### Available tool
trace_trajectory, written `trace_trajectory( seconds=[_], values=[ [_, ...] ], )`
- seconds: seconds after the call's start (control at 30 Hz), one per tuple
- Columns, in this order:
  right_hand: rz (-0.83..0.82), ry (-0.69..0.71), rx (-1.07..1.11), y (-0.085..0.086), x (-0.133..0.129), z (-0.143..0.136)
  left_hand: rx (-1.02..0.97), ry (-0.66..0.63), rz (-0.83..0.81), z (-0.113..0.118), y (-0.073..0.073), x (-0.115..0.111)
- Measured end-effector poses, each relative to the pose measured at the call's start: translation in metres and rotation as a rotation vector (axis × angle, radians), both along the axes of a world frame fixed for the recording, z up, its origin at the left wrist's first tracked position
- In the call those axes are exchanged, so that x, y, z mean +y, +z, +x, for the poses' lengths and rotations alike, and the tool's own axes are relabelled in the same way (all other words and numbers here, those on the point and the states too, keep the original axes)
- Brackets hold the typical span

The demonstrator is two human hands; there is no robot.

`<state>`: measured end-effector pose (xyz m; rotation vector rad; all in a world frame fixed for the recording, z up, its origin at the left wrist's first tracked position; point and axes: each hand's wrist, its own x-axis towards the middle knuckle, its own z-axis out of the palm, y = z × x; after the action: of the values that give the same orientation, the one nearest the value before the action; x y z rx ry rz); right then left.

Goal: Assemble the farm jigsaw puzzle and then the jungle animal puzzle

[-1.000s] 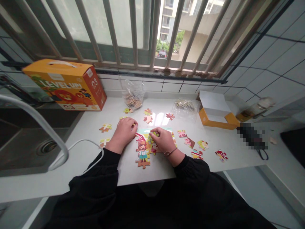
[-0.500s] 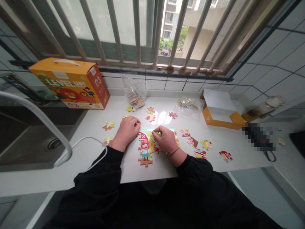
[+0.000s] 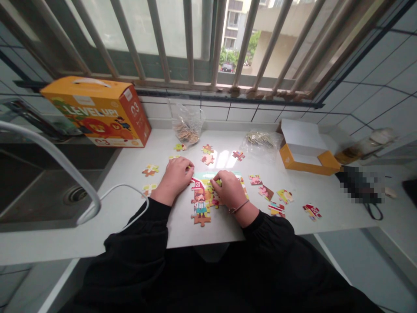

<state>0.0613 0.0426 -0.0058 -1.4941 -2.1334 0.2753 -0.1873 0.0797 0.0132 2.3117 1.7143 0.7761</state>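
A partly joined jigsaw puzzle (image 3: pixel 200 204) lies flat on the white counter, showing a farmer and a red barn. At its upper left edge rests my left hand (image 3: pixel 177 179), fingers curled with the tips close together; whatever they may hold is hidden. Over the right half, my right hand (image 3: pixel 230 191) pinches a yellow-green puzzle piece between thumb and fingers, low against the joined picture. That hand covers much of the puzzle. Loose puzzle pieces lie around, among them a barn piece (image 3: pixel 312 211), a pink piece (image 3: pixel 239 155) and a brown-and-green piece (image 3: pixel 150 170).
An orange box (image 3: pixel 94 113) stands back left beside the sink (image 3: pixel 48 187). Two plastic bags of pieces, a left bag (image 3: pixel 187 128) and a right bag (image 3: pixel 259 141), lie along the wall. An opened box (image 3: pixel 306 161) sits at right. A white cable (image 3: pixel 125 188) loops near my left sleeve.
The whole view has shifted slightly. Both hands stay at the puzzle in nearly the same pose, and the loose pieces have not visibly moved.
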Motion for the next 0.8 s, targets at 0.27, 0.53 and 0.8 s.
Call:
trace_trajectory(
  seconds=[0.27,0.53,0.8],
  values=[
    [-0.032,0.038,-0.184,0.011,-0.005,-0.006,0.019,0.003,0.0,0.001,0.003,-0.001],
    [-0.089,0.038,-0.412,0.018,-0.009,-0.015,0.01,0.016,-0.005,0.001,0.005,-0.003],
    [-0.082,0.049,-0.437,0.016,-0.01,-0.017,-0.067,0.046,-0.008,0.005,0.017,-0.008]
  ],
)
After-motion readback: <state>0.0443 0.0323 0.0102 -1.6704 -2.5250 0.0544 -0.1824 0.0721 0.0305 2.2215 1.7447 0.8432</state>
